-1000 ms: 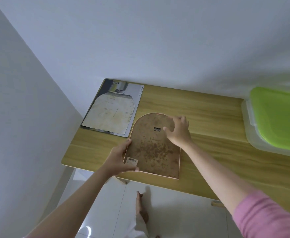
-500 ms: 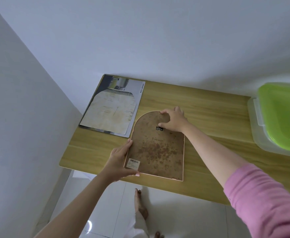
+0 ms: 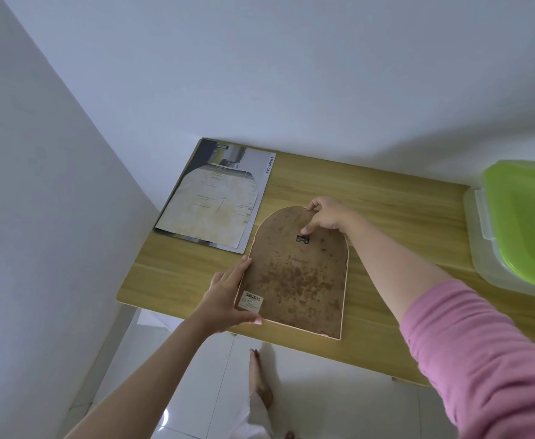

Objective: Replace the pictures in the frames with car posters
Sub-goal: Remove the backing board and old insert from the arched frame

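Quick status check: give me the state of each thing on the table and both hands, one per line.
Arched frame: face down, spotted backing still on, near end overhanging the table.
Hanger clip: on the backing.
Car poster: flat, partly covered.
Arched sheet: lying on the poster.
Green-lidded container: closed.
Left hand: gripping the frame's lower left corner.
Right hand: pinching the frame's top edge.

Brown frame back (image 3: 294, 274) mottled with darker rust-like spots (white barcode sticker (image 3: 252, 301)), pale wood-grain table (image 3: 386, 201), lime-green lid (image 3: 529, 217).
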Motion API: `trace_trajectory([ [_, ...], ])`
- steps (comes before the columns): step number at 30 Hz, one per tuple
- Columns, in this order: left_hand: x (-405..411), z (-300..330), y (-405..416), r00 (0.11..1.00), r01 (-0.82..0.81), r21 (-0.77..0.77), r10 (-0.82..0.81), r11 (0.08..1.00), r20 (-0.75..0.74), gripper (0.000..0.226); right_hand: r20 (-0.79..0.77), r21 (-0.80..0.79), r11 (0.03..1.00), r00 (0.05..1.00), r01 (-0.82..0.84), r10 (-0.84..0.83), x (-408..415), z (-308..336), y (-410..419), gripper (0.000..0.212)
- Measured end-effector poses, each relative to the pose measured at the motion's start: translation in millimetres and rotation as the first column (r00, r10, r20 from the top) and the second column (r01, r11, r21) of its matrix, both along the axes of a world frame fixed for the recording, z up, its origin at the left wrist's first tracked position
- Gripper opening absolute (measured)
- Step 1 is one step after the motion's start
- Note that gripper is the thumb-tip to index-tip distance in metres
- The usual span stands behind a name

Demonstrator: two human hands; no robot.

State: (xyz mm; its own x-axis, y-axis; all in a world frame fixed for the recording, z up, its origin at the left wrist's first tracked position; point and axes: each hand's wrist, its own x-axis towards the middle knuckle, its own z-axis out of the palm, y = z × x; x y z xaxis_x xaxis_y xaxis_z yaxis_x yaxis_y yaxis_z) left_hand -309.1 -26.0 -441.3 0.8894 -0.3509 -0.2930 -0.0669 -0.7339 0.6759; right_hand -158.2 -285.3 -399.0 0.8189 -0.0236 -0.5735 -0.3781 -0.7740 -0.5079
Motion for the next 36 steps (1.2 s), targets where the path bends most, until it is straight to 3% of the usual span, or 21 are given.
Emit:
trace_trajectory([
  [14,-1,1,0,1.0,0.021,0.025,-0.021,0.999,0.016,0.127,0.125,0.207,0.968,0.978,0.14,-0.168,-18,-11,-6,0.056],
  [26,1,-1,0,1.0,0.016,0.037,-0.015,0.999,-0.019,0.129,0.1,0.012,0.999,0.994,-0.042,0.041,-5,22,-4,0.061],
  [36,-4,1,-5,0.995,0.01,-0.049,-0.005,0.999,0.095,0.117,0.125,0.114,0.992,0.991,-0.058,0.044,-8,22,-9,0.056],
])
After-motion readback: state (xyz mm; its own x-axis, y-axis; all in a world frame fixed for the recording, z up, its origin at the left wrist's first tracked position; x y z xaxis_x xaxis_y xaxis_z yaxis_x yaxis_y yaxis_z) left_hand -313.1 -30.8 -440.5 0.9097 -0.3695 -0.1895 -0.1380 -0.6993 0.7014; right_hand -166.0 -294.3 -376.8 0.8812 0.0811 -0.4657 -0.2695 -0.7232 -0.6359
